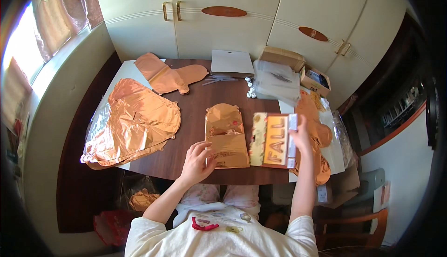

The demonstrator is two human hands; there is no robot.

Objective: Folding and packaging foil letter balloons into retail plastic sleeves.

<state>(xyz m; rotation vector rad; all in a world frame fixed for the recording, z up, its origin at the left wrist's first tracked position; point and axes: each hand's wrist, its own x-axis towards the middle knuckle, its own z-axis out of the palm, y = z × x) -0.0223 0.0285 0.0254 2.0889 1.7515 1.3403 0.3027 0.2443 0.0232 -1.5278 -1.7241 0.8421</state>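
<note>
Strong daylight enters through an overexposed window (21, 43) at ten o'clock, the folded copper foil (226, 149) toward six shows reflections, and peripheral distortion bends straight lines.

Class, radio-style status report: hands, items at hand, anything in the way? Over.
Left hand loosely bent at left edge of folded, shiny copper foil sheet. Right hand gripping flat, multicoloured rectangular packet. Wrinkled copper foil shapes nearby, not covering either.

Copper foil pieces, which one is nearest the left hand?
The narrow folded piece in the middle, with the left hand at its left edge. The large crumpled piece, the back-left piece and the foil on the right lie farther away.
</note>
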